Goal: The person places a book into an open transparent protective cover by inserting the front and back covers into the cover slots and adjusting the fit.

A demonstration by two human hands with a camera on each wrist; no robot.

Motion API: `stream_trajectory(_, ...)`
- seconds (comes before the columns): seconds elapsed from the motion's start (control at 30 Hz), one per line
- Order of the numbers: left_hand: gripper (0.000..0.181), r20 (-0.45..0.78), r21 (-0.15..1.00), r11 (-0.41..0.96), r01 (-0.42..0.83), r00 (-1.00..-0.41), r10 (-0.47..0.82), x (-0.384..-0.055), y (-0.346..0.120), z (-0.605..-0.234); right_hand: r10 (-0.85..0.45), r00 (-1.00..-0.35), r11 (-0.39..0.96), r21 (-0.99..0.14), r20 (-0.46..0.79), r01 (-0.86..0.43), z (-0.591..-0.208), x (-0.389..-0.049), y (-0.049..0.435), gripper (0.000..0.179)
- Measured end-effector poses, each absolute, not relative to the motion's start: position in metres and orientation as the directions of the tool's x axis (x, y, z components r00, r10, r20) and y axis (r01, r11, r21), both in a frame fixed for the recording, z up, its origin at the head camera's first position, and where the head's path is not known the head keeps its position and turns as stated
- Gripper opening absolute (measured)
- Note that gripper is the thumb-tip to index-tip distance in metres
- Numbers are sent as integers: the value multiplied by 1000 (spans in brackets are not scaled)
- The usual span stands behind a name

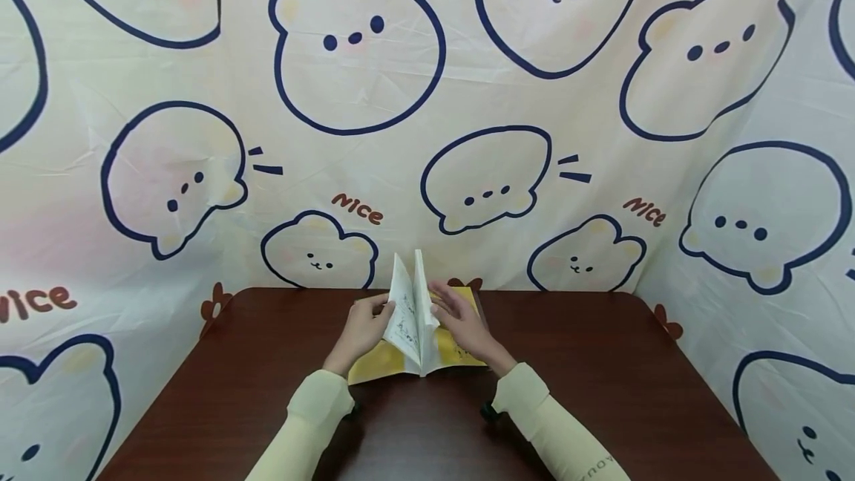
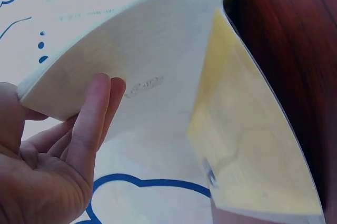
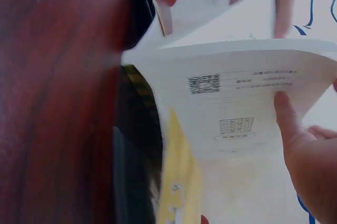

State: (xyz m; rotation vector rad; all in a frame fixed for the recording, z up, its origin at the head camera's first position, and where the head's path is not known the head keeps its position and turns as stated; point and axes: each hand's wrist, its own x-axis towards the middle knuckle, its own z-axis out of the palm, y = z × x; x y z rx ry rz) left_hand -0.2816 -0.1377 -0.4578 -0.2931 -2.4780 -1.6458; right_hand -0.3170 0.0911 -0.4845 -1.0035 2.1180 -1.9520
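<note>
A book with yellow inner covers stands spread on the table, its white pages raised upright in the middle. My left hand is at the left side of the pages and pinches their outer edge between thumb and fingers. On the right, my right hand holds the other pages by their outer edge, one finger lying along a page printed with a code square. Line drawings show on the left page in the head view.
The book stands on a dark reddish-brown table. A pale cloth with blue-outlined cartoon faces hangs behind and at both sides. A dark flat edge shows beside the yellow cover in the right wrist view.
</note>
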Motion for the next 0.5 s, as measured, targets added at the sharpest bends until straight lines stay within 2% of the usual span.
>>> stream_trajectory(0.1,36,253,895,360,262,-965,74,-282,-134,-457,-587,-745,-38,-930,317,-366,-489,-313,85,56)
stream_trajectory(0.27,42,215,911,348,222,-975,58,-279,-132,-453,-671,-711,79,-934,209,-349,-490,-305,77,49)
stream_trajectory(0.5,32,187,881,438,180,-982,27,-277,-143,-454,-642,-756,307,-859,131,-409,-486,-300,85,46)
